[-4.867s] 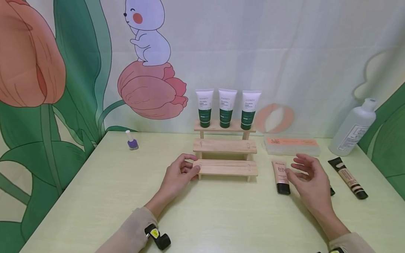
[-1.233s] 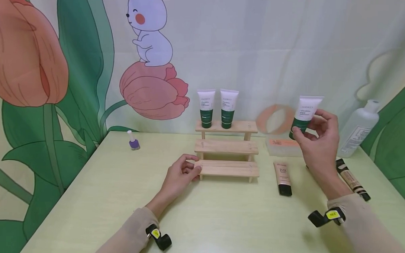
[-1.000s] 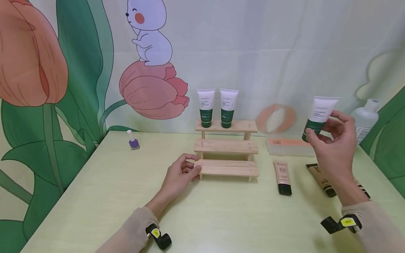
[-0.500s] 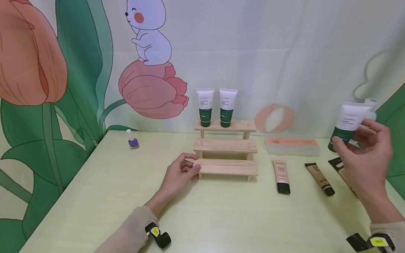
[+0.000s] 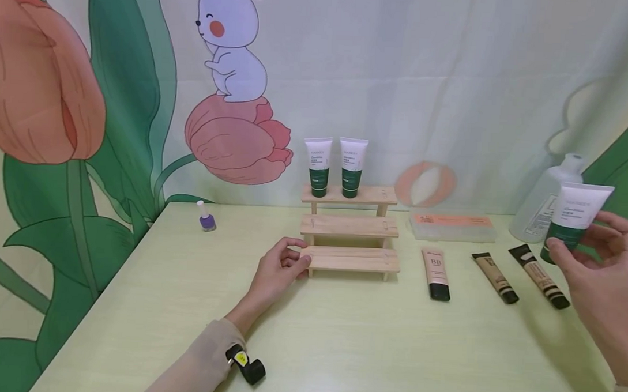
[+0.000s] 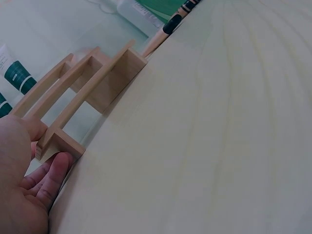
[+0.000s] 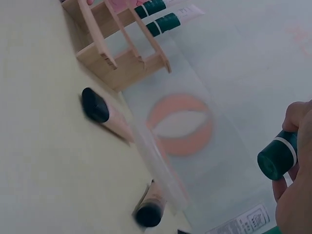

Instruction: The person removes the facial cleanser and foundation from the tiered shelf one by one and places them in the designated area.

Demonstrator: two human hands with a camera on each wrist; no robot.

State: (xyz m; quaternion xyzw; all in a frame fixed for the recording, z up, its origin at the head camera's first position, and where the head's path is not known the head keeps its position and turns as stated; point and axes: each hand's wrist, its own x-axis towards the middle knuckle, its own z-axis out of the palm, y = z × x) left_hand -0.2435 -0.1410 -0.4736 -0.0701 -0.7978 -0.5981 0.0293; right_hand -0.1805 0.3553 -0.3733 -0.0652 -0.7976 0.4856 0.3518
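Note:
My left hand point(image 5: 276, 271) grips the left end of the bottom step of a three-step wooden stand point(image 5: 350, 259); in the left wrist view, thumb and fingers point(image 6: 51, 181) pinch the step's end. At the far right, my right hand point(image 5: 609, 275) holds a white-and-green squeeze tube point(image 5: 577, 219) above the table, its green cap pointing down. The right wrist view shows that tube's green cap point(image 7: 277, 158) between thumb and fingers. Two matching tubes, a left one point(image 5: 319, 167) and a right one point(image 5: 353, 168), stand on the top step; the lower two steps carry nothing.
Right of the stand lie a pink BB cream tube point(image 5: 436, 274), a tan tube point(image 5: 495, 277) and a black-ended tube point(image 5: 539, 277). Behind are a clear orange-labelled box point(image 5: 452, 228) and a white bottle point(image 5: 537, 201). Purple nail polish point(image 5: 206, 217) stands far left.
My right hand has taken the third tube off the top step and carried it right, now lower, past the tubes on the table. My left hand stays on the stand.

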